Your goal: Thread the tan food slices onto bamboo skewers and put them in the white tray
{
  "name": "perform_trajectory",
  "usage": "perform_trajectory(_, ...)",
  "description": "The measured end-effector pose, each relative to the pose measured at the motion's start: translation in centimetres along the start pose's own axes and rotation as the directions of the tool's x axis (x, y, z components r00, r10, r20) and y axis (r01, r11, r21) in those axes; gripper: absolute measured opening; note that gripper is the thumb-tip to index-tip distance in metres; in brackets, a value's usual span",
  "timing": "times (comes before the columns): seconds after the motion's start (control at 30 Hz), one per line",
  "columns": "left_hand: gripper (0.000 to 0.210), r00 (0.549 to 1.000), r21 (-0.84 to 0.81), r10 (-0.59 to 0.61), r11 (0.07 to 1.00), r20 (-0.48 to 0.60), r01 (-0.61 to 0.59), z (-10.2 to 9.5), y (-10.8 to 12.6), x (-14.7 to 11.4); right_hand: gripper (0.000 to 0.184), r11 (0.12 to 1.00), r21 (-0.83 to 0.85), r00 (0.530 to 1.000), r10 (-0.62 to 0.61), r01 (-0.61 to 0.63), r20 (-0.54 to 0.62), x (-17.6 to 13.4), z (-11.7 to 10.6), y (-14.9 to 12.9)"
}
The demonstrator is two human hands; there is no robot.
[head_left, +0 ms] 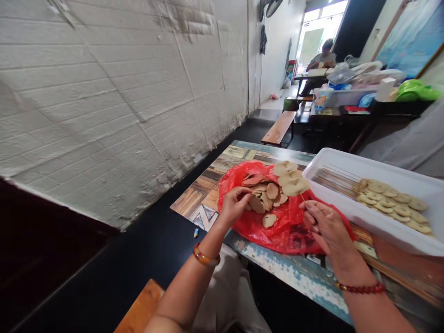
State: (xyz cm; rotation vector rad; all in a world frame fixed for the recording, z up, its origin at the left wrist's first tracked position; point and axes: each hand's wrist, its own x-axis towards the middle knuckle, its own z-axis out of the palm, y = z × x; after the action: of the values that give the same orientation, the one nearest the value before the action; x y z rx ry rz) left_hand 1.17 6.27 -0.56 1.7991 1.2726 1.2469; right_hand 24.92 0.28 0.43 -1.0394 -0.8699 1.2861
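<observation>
My right hand pinches a thin wooden skewer near its lower end. Several pale, flat, round slices are threaded on its upper part, above the bag's right side. At the left of a loose pile of beige slices, the fingers of my left hand are closed on the edge of a round slice. The pile lies on a spread red plastic bag. One slice rests apart from the pile, nearer to me. What the slices are made of cannot be told.
A white plastic tub at the right holds several loaded skewers. Bare skewers lie on the patterned table before it. Beyond stand a bench and a cluttered table; a person sits farther back. A wall runs along the left.
</observation>
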Motion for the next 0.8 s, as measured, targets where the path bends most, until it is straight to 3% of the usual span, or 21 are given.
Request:
perform_trajectory(0.1,0.016,0.981,0.230,0.156,0.956,0.117,-0.180,0.2,0.1,0.2,0.026,1.000,0.000,0.999,-0.015,0.015,0.033,-0.1,-0.1,-0.1)
perform_trajectory(0.2,0.022,0.937,0.423,0.255,0.841,0.238,-0.337,0.8,0.6,0.2,0.024,0.999,-0.003,0.998,-0.031,0.032,0.055,-0.2,-0.1,0.0)
perform_trajectory(0.3,0.021,0.914,0.536,0.278,0.745,0.294,-0.399,1.3,1.0,0.3,0.026,0.999,-0.006,0.997,-0.031,0.032,0.065,-0.3,0.0,-0.1)
perform_trajectory(0.4,0.017,0.913,0.534,0.284,0.744,0.292,-0.402,1.4,0.9,0.4,0.025,0.999,-0.004,0.996,-0.043,0.044,0.072,-0.4,0.1,-0.2)
perform_trajectory(0.53,0.011,0.933,0.349,0.279,0.871,0.229,-0.346,1.0,1.1,0.6,0.021,0.999,0.002,0.995,-0.051,0.051,0.084,-0.5,0.1,-0.3)
perform_trajectory(0.63,0.010,0.977,0.007,0.143,0.989,0.160,-0.146,0.2,2.1,1.2,0.019,0.999,0.014,0.995,-0.048,0.047,0.093,-0.5,0.1,-0.3)
perform_trajectory(0.73,0.022,0.985,-0.381,-0.101,0.913,0.139,0.148,-0.6,3.4,2.1,0.020,0.999,0.014,0.994,-0.047,0.046,0.102,-0.5,0.1,-0.4)
perform_trajectory(0.8,0.031,0.966,-0.511,-0.213,0.820,0.147,0.258,-0.7,3.9,2.5,0.021,0.999,0.012,0.994,-0.038,0.036,0.107,-0.6,0.1,-0.5)
